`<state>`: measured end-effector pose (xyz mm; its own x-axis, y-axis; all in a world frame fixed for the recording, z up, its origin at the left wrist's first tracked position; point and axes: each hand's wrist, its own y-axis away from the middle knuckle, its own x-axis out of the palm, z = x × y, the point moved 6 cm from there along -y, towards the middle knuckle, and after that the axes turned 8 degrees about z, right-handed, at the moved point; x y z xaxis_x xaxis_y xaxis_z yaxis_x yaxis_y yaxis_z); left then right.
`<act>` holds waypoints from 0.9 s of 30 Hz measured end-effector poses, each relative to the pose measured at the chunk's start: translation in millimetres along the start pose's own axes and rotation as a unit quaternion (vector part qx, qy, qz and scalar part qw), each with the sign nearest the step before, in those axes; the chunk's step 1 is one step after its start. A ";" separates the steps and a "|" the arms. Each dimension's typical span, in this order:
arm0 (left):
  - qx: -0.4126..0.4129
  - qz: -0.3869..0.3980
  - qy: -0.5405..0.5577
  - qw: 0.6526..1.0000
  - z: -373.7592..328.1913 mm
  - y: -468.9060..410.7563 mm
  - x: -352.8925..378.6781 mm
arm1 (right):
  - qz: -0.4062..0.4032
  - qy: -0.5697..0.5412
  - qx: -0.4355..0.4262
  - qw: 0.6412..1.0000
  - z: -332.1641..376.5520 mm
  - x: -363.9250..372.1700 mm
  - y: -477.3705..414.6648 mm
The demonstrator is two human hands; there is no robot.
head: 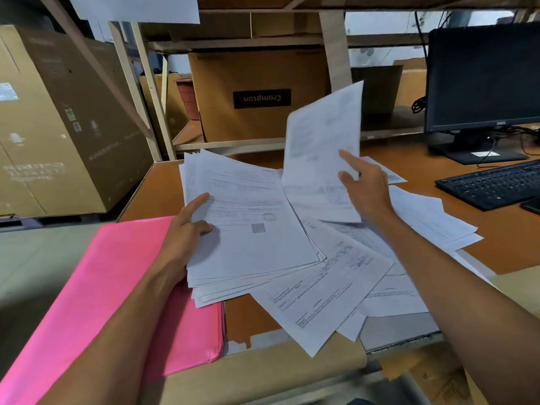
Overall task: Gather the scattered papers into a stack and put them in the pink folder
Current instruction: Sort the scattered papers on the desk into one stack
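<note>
**Inspector:** While both hands are over the desk (510,249), what does each one hold?

**Observer:** The left hand (187,229) grips a stack of papers (254,235) by its left edge, with the thumb on the top sheet and the fingers underneath. The stack is lifted and tilted, and its near corner hangs over the pink folder (96,287).

**Inspector:** And the right hand (365,190)?

**Observer:** It holds a single sheet (321,141), raised almost upright above the desk. The thumb and forefinger are on its near face. The print on it is too blurred to read.

**Inspector:** Position of the folder?

**Observer:** It lies flat at the desk's near left corner, under the left forearm. It appears closed.

**Inspector:** Papers not yet gathered?

**Observer:** Loose printed sheets (324,299) lie overlapping on the desk, below and to the right of the stack. Some reach past the near edge.

**Inspector:** Other items?

**Observer:** A black keyboard (491,185) and a dark monitor (482,77) stand at the far right. A cardboard box (257,118) marked "Crompton", the lettering upside down, sits on the shelf behind the desk.
</note>
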<state>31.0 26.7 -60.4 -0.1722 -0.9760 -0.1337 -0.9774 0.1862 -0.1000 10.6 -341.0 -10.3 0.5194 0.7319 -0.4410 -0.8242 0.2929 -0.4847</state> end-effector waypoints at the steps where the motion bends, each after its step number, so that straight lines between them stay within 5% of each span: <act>1: 0.003 0.001 -0.005 1.000 0.8 -0.7 -0.7 | -0.018 -0.022 -0.036 0.999 9.3 -6.2 -1.3; 3: 0.005 0.006 -0.012 1.000 2.7 -2.3 -1.5 | -0.044 -0.168 -0.048 0.984 21.1 -17.2 -5.4; 6: 0.007 0.003 -0.024 1.000 3.1 -2.6 -2.3 | -0.008 -0.518 0.035 0.855 27.4 -13.8 -8.9; 8: 0.006 0.001 -0.026 1.000 3.3 -3.0 -3.3 | 0.054 -0.589 0.097 0.800 19.2 1.1 -7.9; 9: 0.006 0.003 -0.023 1.000 3.3 -2.9 -3.5 | 0.100 -0.562 0.129 0.811 12.0 10.7 -4.8; 11: 0.002 0.010 -0.014 1.000 3.4 -2.7 -2.0 | 0.191 -0.335 0.185 0.904 -6.3 32.0 7.8; 13: 0.004 0.005 0.001 1.000 1.8 -2.6 0.0 | 0.229 -0.141 0.197 0.943 -13.8 45.2 21.8; 20: 0.005 0.034 0.076 0.997 4.4 -3.5 1.8 | 0.245 -0.033 0.102 0.964 37.3 76.7 37.5; 27: 0.057 0.037 0.018 0.998 -2.5 -4.0 4.8 | 0.302 0.003 0.043 0.952 50.6 101.1 50.3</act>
<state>33.8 21.0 -58.1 -0.2488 -0.9624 -0.1092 -0.9421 0.2667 -0.2032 10.2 -221.2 -41.0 -0.0540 0.7792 -0.6244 -0.9883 -0.1311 -0.0782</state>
